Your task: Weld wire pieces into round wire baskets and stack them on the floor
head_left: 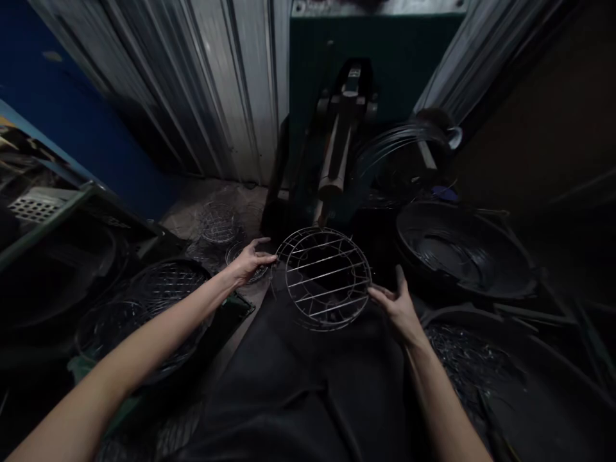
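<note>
A corrugated metal wall (216, 83) fills the background, with a blue panel (62, 109) to its left. Against the wall stands a dark green machine (375, 58), and its long arm (337, 154) slopes down towards the person and ends just behind the work. To the right of the arm hangs a bundle of wire hoops (399, 144). Below them sits a wide black basin (462, 250), and nearer the person a second dark tub (481, 366) holds a tangle of wire scraps. On the left are stacks of round wire grids (168, 282), and a few smaller grids (219, 221) lie on the floor by the wall. A dark cloth (298, 385) covers the foreground between the forearms.

The round wire basket (325, 279) is in the middle, held tilted over the cloth. It is directly under the tip of the machine arm and close to the black basin's rim on its right. Nothing lies between the hands and the basket.

The left hand (248, 262) is at the basket's left edge, with fingers curled onto the rim in a grip. The right hand (397, 308) is at the lower right edge. Its fingers are stretched so the tips touch the rim, the thumb is raised clear, and the hand is spread rather than closed round the wire.
</note>
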`<state>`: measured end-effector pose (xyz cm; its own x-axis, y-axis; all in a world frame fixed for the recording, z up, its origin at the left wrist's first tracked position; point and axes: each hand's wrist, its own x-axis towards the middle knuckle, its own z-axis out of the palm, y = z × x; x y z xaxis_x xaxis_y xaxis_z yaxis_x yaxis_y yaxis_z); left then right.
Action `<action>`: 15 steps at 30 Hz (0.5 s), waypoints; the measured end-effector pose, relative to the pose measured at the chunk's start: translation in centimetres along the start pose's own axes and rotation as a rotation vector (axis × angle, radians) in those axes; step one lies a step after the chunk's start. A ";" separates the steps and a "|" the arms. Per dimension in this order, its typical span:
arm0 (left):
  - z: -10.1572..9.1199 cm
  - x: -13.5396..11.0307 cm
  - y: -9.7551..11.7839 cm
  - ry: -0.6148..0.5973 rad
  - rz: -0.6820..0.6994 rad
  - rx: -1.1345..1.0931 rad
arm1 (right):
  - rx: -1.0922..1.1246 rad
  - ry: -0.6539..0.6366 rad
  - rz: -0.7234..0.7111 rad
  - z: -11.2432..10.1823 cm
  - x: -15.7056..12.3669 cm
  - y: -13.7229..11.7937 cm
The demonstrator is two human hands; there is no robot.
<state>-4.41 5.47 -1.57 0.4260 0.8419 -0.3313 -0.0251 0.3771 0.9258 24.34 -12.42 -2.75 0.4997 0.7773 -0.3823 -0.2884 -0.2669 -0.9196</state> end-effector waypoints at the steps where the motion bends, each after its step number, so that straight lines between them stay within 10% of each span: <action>1: -0.4 -0.2 -0.2 -0.033 -0.011 0.000 | 0.012 0.010 0.010 -0.1 -0.7 1.0; 7: -2.0 -3.1 -0.6 -0.268 -0.125 -0.115 | 0.137 0.026 0.117 0.3 -4.8 8.0; 15: -4.2 -6.6 1.1 -0.039 -0.110 -0.138 | 0.365 -0.064 0.375 5.3 -5.6 10.6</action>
<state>-11.03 1.98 0.88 0.4673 0.7782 -0.4195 -0.0991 0.5176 0.8499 14.11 -16.58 -9.85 0.2597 0.7031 -0.6620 -0.7090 -0.3265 -0.6250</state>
